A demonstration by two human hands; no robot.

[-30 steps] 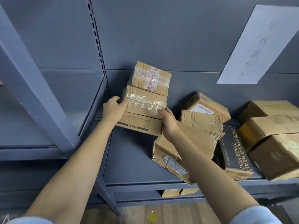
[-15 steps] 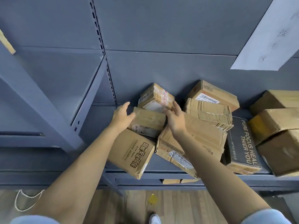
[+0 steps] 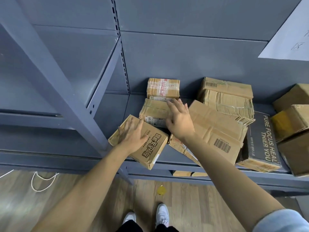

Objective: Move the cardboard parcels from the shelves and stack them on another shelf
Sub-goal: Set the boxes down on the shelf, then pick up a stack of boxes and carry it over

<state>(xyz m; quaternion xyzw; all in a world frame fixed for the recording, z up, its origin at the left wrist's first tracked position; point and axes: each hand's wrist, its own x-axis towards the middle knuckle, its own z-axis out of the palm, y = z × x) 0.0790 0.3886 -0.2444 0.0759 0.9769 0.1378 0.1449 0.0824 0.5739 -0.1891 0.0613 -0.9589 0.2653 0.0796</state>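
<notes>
Parcels we held stacked a second ago now lie spilled across the grey shelf point(image 3: 108, 114). Our left hand point(image 3: 132, 133) lies flat on the printed parcel point(image 3: 150, 148) overhanging the edge, our right hand point(image 3: 179, 121) spread on the middle parcel point(image 3: 153, 113); we judge restacking comes next.

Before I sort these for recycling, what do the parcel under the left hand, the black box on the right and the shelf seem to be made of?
Parcel under the left hand: brown corrugated cardboard, matte, creased edges, printed characters. Black box: apparently cardboard too, dark matte printed top with white lettering over raw brown sides. Shelf: probably painted steel, smooth grey-blue, judging by the slotted upright.
</notes>
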